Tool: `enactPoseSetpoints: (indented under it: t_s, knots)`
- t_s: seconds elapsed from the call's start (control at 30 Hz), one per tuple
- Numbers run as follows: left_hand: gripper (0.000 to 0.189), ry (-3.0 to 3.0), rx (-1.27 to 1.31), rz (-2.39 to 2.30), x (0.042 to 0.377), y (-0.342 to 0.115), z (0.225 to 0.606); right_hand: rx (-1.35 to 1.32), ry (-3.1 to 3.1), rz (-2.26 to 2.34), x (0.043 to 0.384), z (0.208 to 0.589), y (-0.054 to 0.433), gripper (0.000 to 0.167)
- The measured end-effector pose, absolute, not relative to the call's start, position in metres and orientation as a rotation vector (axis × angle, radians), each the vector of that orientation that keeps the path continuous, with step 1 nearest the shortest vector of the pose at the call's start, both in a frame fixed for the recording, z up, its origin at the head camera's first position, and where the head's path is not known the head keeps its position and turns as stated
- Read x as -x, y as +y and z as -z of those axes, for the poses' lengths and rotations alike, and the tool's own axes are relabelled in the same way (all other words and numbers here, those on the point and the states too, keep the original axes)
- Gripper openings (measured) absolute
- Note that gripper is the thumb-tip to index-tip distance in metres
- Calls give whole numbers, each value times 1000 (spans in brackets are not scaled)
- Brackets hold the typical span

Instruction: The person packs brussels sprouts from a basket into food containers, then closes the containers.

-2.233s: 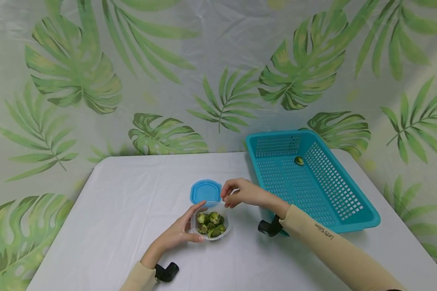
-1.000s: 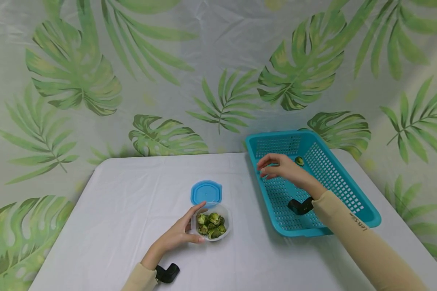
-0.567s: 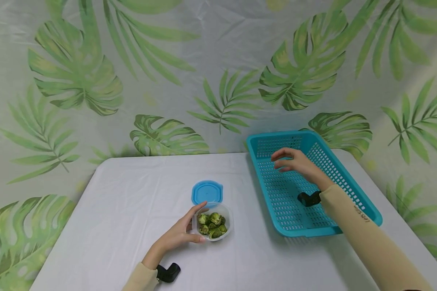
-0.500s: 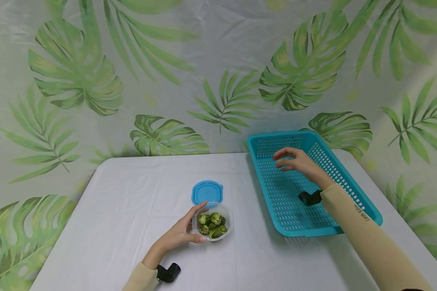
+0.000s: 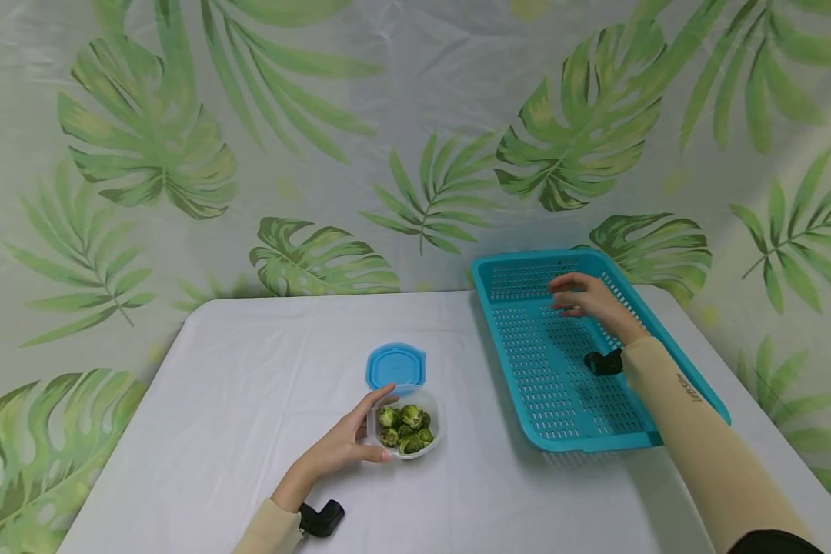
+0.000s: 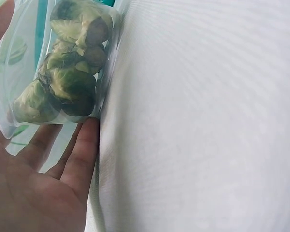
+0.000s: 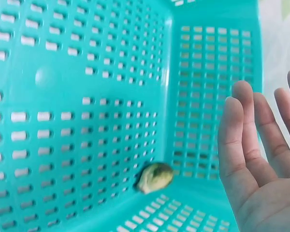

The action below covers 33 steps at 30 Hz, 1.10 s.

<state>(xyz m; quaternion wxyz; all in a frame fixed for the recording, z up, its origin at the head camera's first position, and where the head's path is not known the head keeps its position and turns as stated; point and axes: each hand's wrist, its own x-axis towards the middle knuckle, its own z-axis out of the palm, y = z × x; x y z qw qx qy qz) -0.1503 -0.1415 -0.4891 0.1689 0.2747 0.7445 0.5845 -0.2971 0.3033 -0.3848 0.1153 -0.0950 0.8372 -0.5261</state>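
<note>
A small clear plastic container with several Brussels sprouts in it sits on the white-covered table. My left hand holds it from the left side, thumb at the near edge and fingers round the far side. The left wrist view shows the fingers against the container wall. Over the far part of a turquoise basket hovers my right hand, fingers loosely bent, with nothing in them. One Brussels sprout lies in a basket corner in the right wrist view; in the head view that hand mostly hides it.
A blue lid lies flat just behind the container. The white tablecloth spreads left of it. Behind the table hangs a leaf-patterned sheet. The basket's raised rim stands on the table's right side.
My right hand has gone from beside the container, over the basket's left rim, to above its far right part. The left hand has stayed on the container.
</note>
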Motion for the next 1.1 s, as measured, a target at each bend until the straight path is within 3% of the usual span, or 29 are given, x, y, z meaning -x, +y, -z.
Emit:
enactPoseSetpoints:
  t_s: [0.63, 1.1]
  knots:
    - [93, 2120, -762, -1661, 152, -142, 492, 84, 2526, 1420, 313, 405, 325, 58]
    - [93, 2118, -773, -1658, 152, -142, 490, 49, 2497, 1274, 316, 415, 339, 57]
